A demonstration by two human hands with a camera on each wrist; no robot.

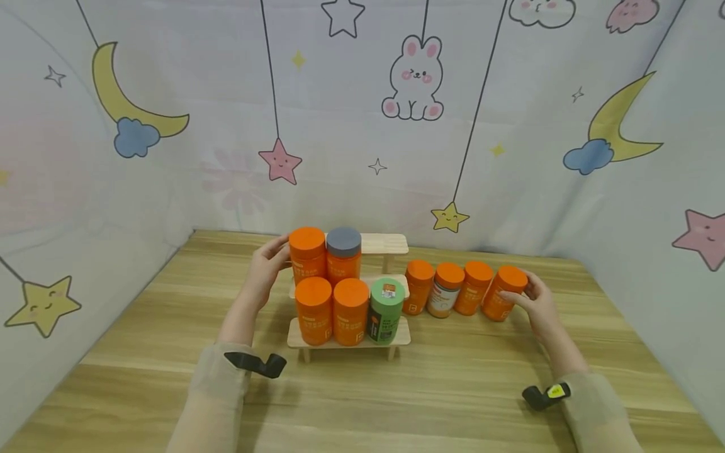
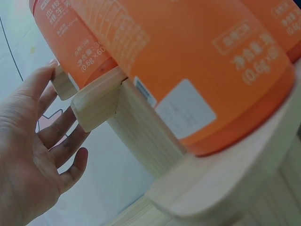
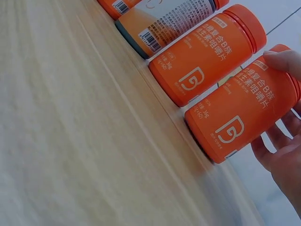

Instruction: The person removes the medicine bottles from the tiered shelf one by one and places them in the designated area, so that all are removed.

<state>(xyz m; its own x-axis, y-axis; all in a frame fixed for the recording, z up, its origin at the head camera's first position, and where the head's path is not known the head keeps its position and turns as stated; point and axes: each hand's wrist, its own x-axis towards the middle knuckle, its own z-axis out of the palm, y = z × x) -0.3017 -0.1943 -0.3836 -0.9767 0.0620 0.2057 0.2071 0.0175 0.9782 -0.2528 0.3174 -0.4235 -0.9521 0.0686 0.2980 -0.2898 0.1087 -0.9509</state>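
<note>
At the right end of a row, my right hand [image 1: 542, 309] grips an orange vitamin bottle [image 1: 497, 306]. In the right wrist view its thumb lies on the front near the lid, fingers behind, and the bottle [image 3: 237, 115] stands on the table. My left hand [image 1: 264, 269] is at the left side of a tiered wooden rack [image 1: 385, 243], beside an orange-lidded bottle [image 1: 308, 251]. The left wrist view shows its fingers [image 2: 59, 134] loosely bent, fingertips right at a wooden tier's end, holding nothing. A grey-lidded bottle [image 1: 343, 251] stands right of that orange one.
On the rack's front tier stand two orange bottles [image 1: 314, 313] and a green bottle [image 1: 386, 314]. Three more bottles line up between rack and right hand, including a white-labelled one [image 1: 443, 296]. A patterned cloth [image 1: 351, 189] hangs behind the wooden table [image 1: 453, 390].
</note>
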